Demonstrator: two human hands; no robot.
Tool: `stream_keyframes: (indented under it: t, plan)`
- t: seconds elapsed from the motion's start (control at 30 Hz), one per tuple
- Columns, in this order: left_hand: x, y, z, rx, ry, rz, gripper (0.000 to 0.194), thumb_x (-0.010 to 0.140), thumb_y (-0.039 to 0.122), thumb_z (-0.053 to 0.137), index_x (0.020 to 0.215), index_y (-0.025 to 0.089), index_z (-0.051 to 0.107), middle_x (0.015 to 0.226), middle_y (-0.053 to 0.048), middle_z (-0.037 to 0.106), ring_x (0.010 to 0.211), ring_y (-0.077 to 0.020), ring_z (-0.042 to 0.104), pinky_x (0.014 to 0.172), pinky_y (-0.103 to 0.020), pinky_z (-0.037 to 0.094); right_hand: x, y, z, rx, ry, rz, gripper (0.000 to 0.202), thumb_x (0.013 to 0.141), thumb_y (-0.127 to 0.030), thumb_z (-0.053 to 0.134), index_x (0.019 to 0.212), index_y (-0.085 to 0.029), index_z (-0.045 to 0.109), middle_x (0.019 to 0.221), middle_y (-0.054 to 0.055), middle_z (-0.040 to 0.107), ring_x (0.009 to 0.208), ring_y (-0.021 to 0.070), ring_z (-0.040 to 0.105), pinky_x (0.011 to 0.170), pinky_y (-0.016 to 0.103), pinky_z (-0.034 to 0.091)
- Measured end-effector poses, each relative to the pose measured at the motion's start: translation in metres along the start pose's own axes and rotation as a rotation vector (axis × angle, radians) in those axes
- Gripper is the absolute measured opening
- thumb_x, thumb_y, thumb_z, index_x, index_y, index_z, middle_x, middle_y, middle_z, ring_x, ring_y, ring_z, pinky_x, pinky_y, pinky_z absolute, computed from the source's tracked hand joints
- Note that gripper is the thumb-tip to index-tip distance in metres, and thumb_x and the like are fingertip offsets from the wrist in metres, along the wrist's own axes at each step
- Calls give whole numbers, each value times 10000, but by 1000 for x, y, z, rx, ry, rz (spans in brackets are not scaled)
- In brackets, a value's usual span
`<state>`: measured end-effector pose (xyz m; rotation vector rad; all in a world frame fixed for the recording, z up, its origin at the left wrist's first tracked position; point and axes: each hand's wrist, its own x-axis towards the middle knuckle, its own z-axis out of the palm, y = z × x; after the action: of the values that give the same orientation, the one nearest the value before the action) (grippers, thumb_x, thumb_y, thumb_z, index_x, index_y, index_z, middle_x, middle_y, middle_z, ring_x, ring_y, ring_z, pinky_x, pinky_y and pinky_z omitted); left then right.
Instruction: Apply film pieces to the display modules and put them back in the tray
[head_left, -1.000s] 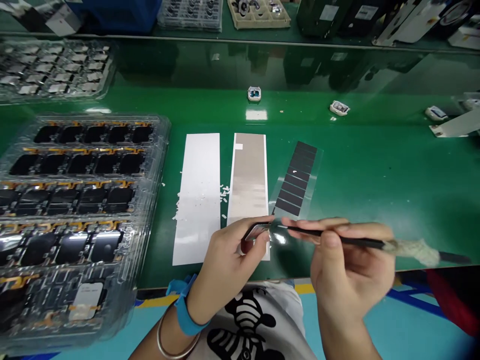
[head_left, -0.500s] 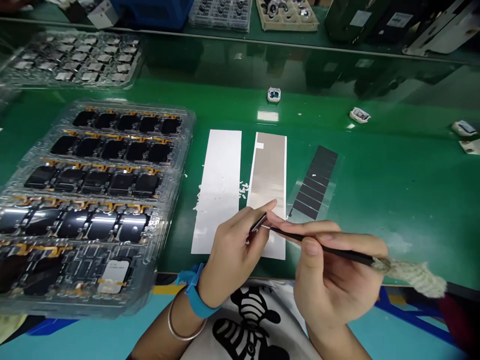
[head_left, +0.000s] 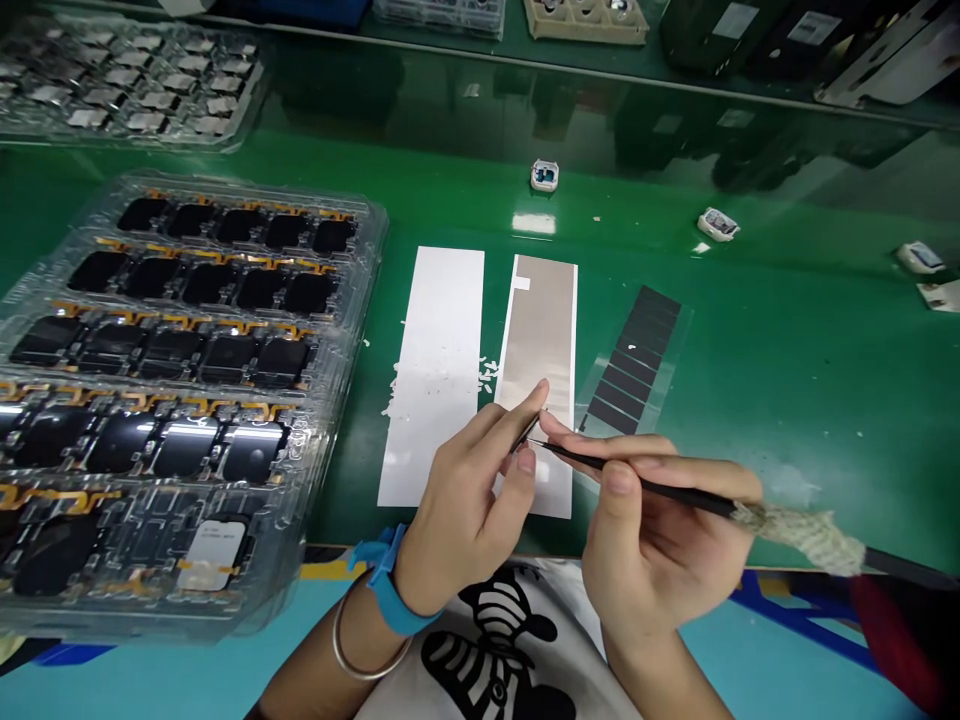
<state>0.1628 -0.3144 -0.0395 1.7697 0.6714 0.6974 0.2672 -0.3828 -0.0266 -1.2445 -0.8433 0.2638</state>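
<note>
My left hand (head_left: 471,500), with a blue strap at the wrist, pinches a small dark screen module (head_left: 525,432) tilted almost edge-on, so most of its face is hidden. Between the thumb and fingers of my right hand (head_left: 667,550) are black tweezers (head_left: 682,490), wrapped in pale fuzzy material toward the rear. Their fine tip meets the module's edge or comes very close; I cannot tell which. Below the hands lies a beige adhesive sheet (head_left: 544,330). Beside it on the left is a white sheet (head_left: 442,340) with tiny white scraps around it.
Stacked clear trays (head_left: 349,330) of black screens fill the left side. Another parts tray (head_left: 244,110) stands behind. A strip of dark rectangular stickers (head_left: 637,360) lies to the right. Small white cases (head_left: 544,176) sit farther back, below a shelf edge (head_left: 450,60).
My left thumb has shifted and the module sits slightly higher and to the right in view. The tweezers stay at its edge. The whole view has shifted a little.
</note>
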Motion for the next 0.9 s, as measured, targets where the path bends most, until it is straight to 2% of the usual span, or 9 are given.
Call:
stream_keyframes:
  t: [0.17, 0.43, 0.6, 0.8, 0.9]
  plan:
    - [0, -2, 1, -7, 11, 27, 486, 1052, 289, 359, 1520, 171, 415, 985, -69, 599, 815, -175, 557, 733, -313, 476, 2, 6, 0, 32, -4, -81, 221, 892, 8, 568, 1004, -180, 539, 888, 44, 733, 901, 219, 759, 803, 458, 690]
    - [1, -1, 2, 3, 5, 40, 493, 1044, 245, 368, 1526, 141, 396, 1015, -69, 595, 855, -167, 565, 756, -304, 478, 2, 7, 2, 62, 16, -70, 209, 900, 11, 559, 999, -172, 541, 885, 45, 734, 867, 202, 757, 766, 428, 697]
    - [1, -1, 2, 5, 9, 34, 496, 1044, 231, 365, 1533, 151, 383, 997, -58, 590, 810, -154, 543, 733, -298, 466, 2, 9, 2, 29, 27, -67, 201, 905, -3, 561, 992, -183, 539, 870, 34, 726, 818, 184, 753, 737, 412, 698]
    - [1, -1, 2, 32, 13, 30, 498, 1038, 193, 370, 1535, 165, 377, 967, -44, 577, 785, -146, 525, 696, -282, 454, 2, 9, 2, 51, 7, -80, 243, 890, 32, 548, 1012, -178, 536, 882, 41, 729, 878, 211, 757, 771, 434, 694]
    - [1, 0, 3, 55, 11, 31, 519, 1020, 151, 373, 1539, 173, 368, 983, -47, 580, 801, -149, 529, 694, -280, 453, 2, 10, 0, 74, -4, -80, 263, 889, 40, 541, 1044, -172, 525, 926, 59, 732, 893, 223, 756, 739, 428, 697]
